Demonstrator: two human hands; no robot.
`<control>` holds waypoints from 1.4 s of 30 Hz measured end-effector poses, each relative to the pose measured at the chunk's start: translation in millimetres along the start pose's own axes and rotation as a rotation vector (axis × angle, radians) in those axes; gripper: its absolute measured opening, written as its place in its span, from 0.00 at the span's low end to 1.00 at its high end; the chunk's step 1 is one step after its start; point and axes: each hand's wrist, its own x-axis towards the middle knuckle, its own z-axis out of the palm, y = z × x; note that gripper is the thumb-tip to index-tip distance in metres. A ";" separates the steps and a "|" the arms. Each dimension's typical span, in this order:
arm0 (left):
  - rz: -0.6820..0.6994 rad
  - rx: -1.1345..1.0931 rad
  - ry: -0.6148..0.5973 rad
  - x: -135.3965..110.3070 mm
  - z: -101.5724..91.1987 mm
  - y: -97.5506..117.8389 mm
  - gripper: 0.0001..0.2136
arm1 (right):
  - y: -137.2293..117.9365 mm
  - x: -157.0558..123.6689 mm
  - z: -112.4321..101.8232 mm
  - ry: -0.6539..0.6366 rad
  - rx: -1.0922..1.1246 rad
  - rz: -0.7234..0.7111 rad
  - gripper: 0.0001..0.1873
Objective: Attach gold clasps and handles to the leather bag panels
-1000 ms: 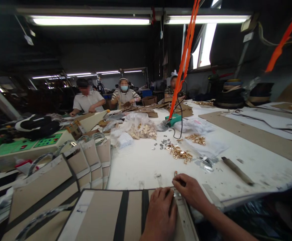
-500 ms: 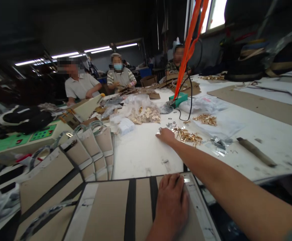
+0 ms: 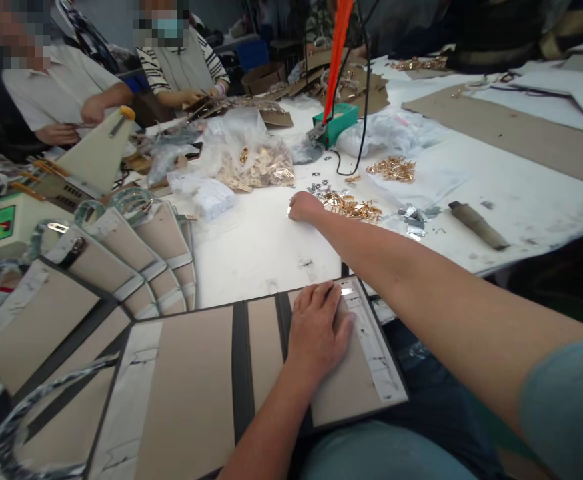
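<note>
My left hand (image 3: 319, 327) lies flat, palm down, on the right part of an opened beige bag panel (image 3: 191, 387) with black bands and white strips. A small shiny metal plate (image 3: 346, 291) sits by its fingertips on the panel's white strip. My right hand (image 3: 305, 207) reaches across the white table with its fingers closed. A small silver metal piece (image 3: 289, 211) shows at those fingertips, its exact form too small to tell. Beside that hand lie a pile of gold metal fittings (image 3: 354, 208) and scattered small silver plates (image 3: 321, 183).
Several beige bag bodies with wrapped handles (image 3: 114, 247) fan out at the left. Farther back are a plastic bag of fittings (image 3: 256, 167), a green box (image 3: 339, 123) under an orange strip, and a dark tool handle (image 3: 479, 225). Other people sit across the table (image 3: 251, 247).
The view has tipped down and moved, so the table and panel appear higher. My right hand stays by the gold fittings, and my left hand stays on the panel.
</note>
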 end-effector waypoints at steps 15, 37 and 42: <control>0.037 0.043 0.038 -0.2 4.5 0.6 0.24 | 91.7 -275.5 -78.6 -0.200 0.724 -0.083 0.12; 0.064 0.076 0.081 -6.4 5.5 1.3 0.22 | 116.7 -332.4 -43.7 -0.025 0.107 -0.209 0.08; 0.066 0.081 0.083 -7.7 5.2 1.1 0.21 | 109.9 -338.0 -47.6 0.010 -0.086 -0.212 0.07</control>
